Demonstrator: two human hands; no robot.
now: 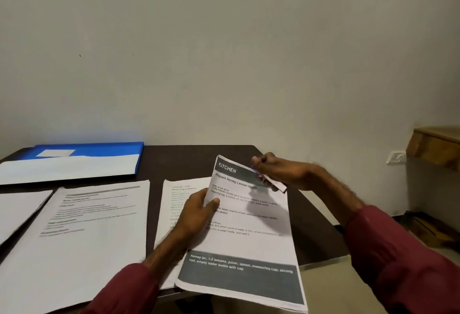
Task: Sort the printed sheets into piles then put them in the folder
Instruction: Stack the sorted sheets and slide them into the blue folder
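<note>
Dark desk (174, 162) against a pale wall (224, 52) carries a blue folder (99, 149) back-left and piles (87, 226) in front, while the sheet (249, 244) overhangs the front-right edge, left hand (196, 211) gripping its side, right hand (281, 169) pinching its curled top corner.

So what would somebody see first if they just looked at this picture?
The sheet headed KITCHEN, in the middle: the left hand grips its left edge and the right hand pinches its top right corner. Then the bright blue folder at the far left of the dark table, with white paper lying on it.
</note>
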